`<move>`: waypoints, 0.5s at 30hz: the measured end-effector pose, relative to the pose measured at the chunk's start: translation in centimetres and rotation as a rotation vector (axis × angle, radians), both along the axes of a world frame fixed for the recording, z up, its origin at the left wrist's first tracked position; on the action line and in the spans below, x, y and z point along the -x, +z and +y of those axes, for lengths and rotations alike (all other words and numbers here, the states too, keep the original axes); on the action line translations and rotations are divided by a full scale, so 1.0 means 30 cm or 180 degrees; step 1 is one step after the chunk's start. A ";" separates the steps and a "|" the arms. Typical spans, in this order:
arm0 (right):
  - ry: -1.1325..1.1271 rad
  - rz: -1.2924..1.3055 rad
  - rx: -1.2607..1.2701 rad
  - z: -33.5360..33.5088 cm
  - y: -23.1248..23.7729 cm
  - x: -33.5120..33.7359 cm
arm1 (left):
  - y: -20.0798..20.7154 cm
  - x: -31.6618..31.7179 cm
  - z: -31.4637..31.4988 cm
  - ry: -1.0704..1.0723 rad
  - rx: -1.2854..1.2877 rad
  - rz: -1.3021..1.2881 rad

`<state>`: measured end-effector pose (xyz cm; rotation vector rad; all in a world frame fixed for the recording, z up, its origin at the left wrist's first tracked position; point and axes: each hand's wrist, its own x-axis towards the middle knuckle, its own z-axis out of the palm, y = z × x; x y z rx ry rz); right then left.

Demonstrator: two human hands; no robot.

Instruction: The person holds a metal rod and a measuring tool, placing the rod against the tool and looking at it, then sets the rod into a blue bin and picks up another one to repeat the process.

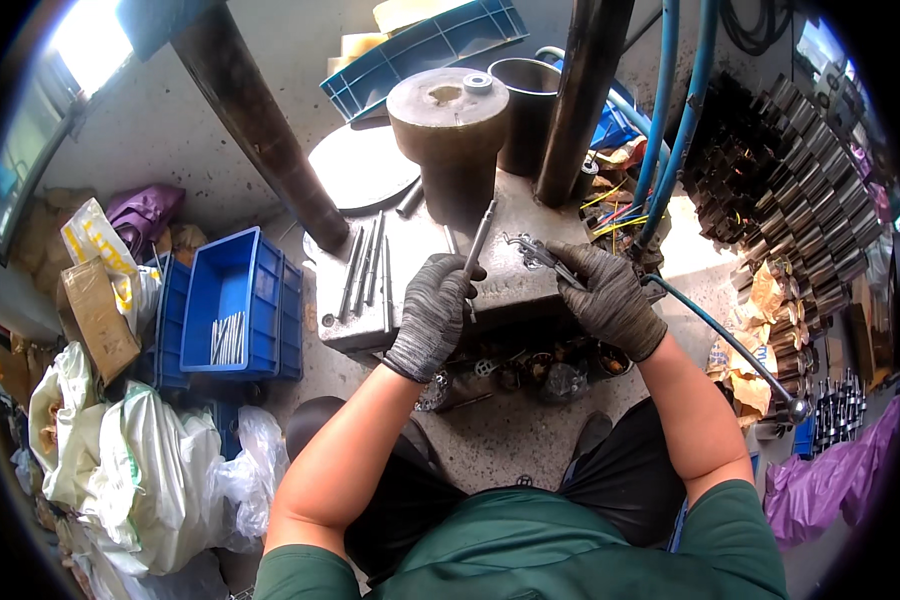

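Note:
My left hand, in a grey knitted glove, is closed around a slim metal rod that tilts up and away over the work table. To its right, my gloved right hand is closed on a dark, plier-like metal tool. Small shiny metal pieces lie at or against the tool's tip; their exact kind is too small to tell. Several similar metal rods rest on the table left of my left hand. Beyond both hands stands a thick, stepped steel cylinder.
Two dark posts rise from the table. Blue crates, one holding several rods, stand at left above white sacks. A lever with a ball end juts out at right, before stacked metal tubes. Blue hoses hang behind.

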<state>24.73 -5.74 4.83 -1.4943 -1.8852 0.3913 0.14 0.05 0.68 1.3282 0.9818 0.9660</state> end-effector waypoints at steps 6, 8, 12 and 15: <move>-0.0082 0.0488 0.0394 0.008 0.023 -0.055 | 0.011 0.008 -0.018 -0.0150 -0.0723 0.0562; -0.0009 0.0564 0.0470 0.008 0.016 -0.070 | 0.023 0.010 -0.020 -0.0327 -0.0392 0.0353; 0.0151 0.0523 0.0793 0.011 0.043 -0.119 | 0.043 0.028 -0.020 -0.0292 -0.0279 0.0605; 0.0281 0.0441 0.1205 -0.007 0.096 -0.133 | 0.035 0.054 -0.011 -0.0405 -0.0701 0.0526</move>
